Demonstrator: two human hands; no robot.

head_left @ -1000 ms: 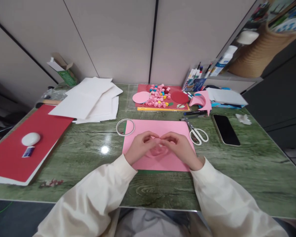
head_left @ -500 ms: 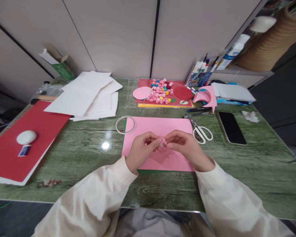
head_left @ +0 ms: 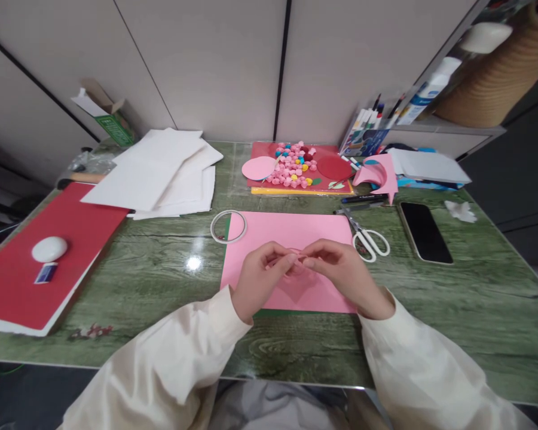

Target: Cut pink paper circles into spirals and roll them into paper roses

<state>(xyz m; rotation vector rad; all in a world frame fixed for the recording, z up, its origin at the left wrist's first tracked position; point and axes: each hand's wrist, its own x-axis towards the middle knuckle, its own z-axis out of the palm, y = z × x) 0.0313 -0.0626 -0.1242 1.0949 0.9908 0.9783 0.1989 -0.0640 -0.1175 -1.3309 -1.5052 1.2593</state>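
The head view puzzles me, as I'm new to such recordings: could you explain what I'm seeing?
There's no machine here: these are a person's bare left hand and right hand. The camera is worn on that person's head, looking forward and down. Between the fingertips is a thin pink piece, too blurred to identify, held over a pink sheet. On the table around it, a white ring overlaps the sheet's far left corner; scissors and a phone lie to the right. Small colored pieces lie behind; white papers and a red sheet are at left.
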